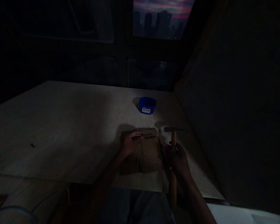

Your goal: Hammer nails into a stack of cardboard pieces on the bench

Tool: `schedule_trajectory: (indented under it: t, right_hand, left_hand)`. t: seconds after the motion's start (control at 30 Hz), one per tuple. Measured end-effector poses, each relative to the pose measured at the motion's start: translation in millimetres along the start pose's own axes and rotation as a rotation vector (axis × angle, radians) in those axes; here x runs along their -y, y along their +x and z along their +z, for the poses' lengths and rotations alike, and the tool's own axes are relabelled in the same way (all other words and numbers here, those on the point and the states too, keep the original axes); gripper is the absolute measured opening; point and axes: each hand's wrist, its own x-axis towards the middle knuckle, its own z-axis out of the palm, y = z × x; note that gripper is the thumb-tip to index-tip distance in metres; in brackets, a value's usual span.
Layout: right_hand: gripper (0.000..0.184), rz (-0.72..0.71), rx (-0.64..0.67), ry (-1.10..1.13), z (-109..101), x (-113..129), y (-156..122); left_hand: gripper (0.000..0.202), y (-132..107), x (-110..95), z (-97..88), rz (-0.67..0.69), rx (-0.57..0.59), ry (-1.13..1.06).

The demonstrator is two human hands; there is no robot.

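Observation:
In dim light, my right hand is wrapped around the wooden handle of a hammer, its metal head raised at the top. My left hand rests over a flat piece of cardboard, fingertips drawn together in a pinch. Whatever sits between them is too dark and small to make out. Just right of those fingertips, a short row of thin dark pieces, like nails or screws, stands on the cardboard.
Beyond the cardboard stands a blue plastic container with a white label. A small dark piece lies far left on the pale table. A wall panel rises along the right edge, and windows line the back.

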Motion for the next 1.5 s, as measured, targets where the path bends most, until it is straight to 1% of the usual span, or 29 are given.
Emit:
schedule_trajectory:
  t: [0.1, 0.23, 0.37, 0.47, 0.53, 0.67, 0.73, 0.83, 0.97, 1.13, 1.2, 1.27, 1.4, 1.5]
  right_hand:
    - [0.065, 0.020, 0.024, -0.002, 3.7, 0.9, -4.5]
    - [0.061, 0.018, 0.071, 0.006, 15.0, 1.1, -11.0]
    - [0.052, 0.063, 0.101, -0.008, 25.4, -2.7, -14.7]
    - [0.047, 0.082, 0.098, -0.011, 29.2, -5.9, -16.1]
    - [0.046, 0.075, 0.087, -0.006, 30.3, -6.5, -17.0]
    - [0.046, 0.096, 0.068, -0.017, 31.5, -5.1, -18.4]
    - [0.044, 0.089, 0.054, -0.024, 31.8, -5.0, -18.5]
    - [0.044, 0.077, 0.051, -0.022, 31.4, -7.0, -17.5]
    - [0.047, 0.078, 0.053, -0.062, 29.8, -10.8, -15.0]
    - [0.044, 0.058, 0.036, -0.104, 27.8, -14.1, -12.7]
    - [0.043, 0.041, 0.037, -0.097, 27.0, -15.4, -12.2]
    - [0.042, 0.031, 0.041, -0.093, 26.3, -16.5, -12.1]
    - [0.042, 0.053, 0.052, -0.084, 26.4, -16.1, -13.7]
    - [0.043, 0.066, 0.046, -0.072, 27.6, -14.0, -14.7]
  left_hand:
    - [0.026, 1.9, 5.3, -1.1, -0.003, -0.012, 0.033]
    - [0.020, 3.3, 6.1, 1.0, 0.027, -0.005, 0.072]
    - [0.016, 5.7, 6.4, 2.3, 0.029, 0.043, 0.107]
    - [0.014, 7.4, 3.8, 1.1, 0.042, 0.080, 0.134]
    - [0.014, 8.0, 0.2, 0.5, 0.048, 0.096, 0.122]
    - [0.024, 7.4, -5.3, 1.1, 0.036, 0.141, 0.087]
    - [0.020, 7.0, -5.4, 1.3, 0.017, 0.160, 0.088]
    - [0.013, 7.4, -3.4, 0.1, 0.007, 0.150, 0.117]
    - [0.015, 8.4, -2.1, -2.8, 0.008, 0.142, 0.174]
    - [0.016, 9.3, -2.8, -2.7, 0.021, 0.198, 0.162]
    - [0.017, 10.7, -1.1, -2.6, 0.058, 0.219, 0.171]
    - [0.018, 12.6, 2.3, -2.8, 0.125, 0.232, 0.211]
    - [0.019, 15.2, 9.5, -4.1, 0.250, 0.257, 0.309]
    - [0.021, 14.8, 12.9, -5.2, 0.289, 0.269, 0.363]
